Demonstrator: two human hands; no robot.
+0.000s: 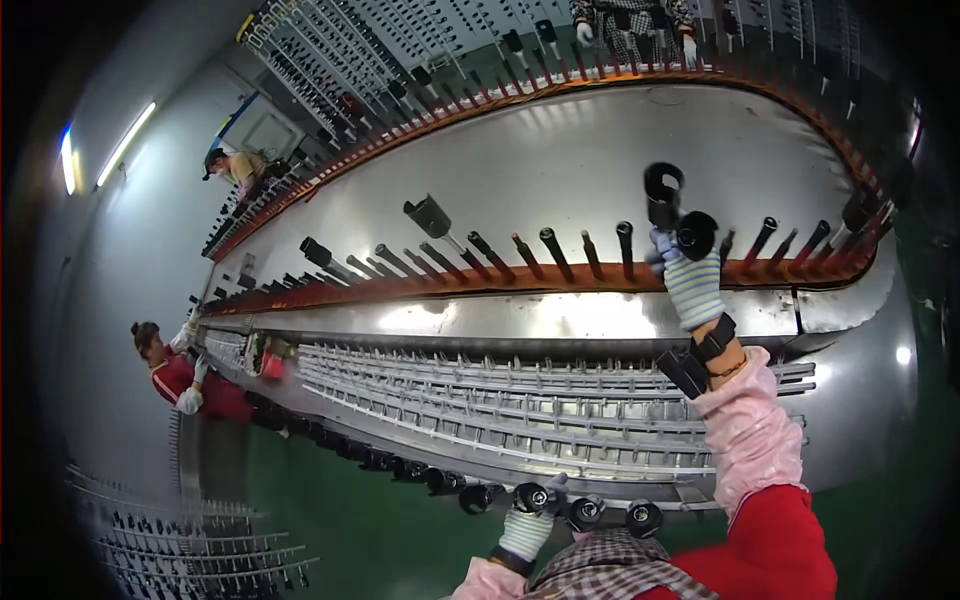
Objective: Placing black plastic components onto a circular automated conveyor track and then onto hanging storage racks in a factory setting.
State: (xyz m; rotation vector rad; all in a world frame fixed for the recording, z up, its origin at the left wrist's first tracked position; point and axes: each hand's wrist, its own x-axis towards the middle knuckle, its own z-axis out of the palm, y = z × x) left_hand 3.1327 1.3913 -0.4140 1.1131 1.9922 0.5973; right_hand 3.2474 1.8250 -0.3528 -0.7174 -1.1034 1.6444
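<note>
Maybe steady the black cups in that snugly curled right hand toward the near-right corner of the metal surface, clear of neighbouring pegs, and go easy with the left hand at another cup by the rack's near edge, can't tell how closed.

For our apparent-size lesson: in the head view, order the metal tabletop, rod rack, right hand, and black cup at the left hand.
1. Metal tabletop
2. Rod rack
3. Right hand
4. Black cup
</note>
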